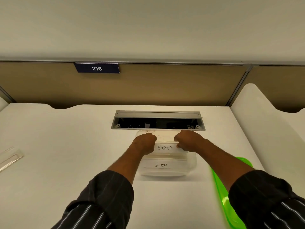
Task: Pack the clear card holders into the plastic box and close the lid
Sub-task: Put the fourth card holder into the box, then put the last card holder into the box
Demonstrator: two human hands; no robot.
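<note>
A clear plastic box (191,164) sits open on the white desk in front of me. Inside it lies a clear card holder labelled "LION" (162,165). Above that is another holder labelled "SIGMA" (165,147), gripped at its left end by my left hand (145,141) and at its right end by my right hand (188,140), both over the box's far half. The bright green lid (222,192) lies on the desk to the right, partly hidden under my right forearm. One more clear card holder (10,158) rests at the desk's left edge.
Just behind the box, an open cable tray (158,120) with a grey flap is sunk into the white desk (66,146). A tan partition (148,86) with a "216" sign (97,68) closes off the back. A neighbouring desk (264,113) adjoins on the right.
</note>
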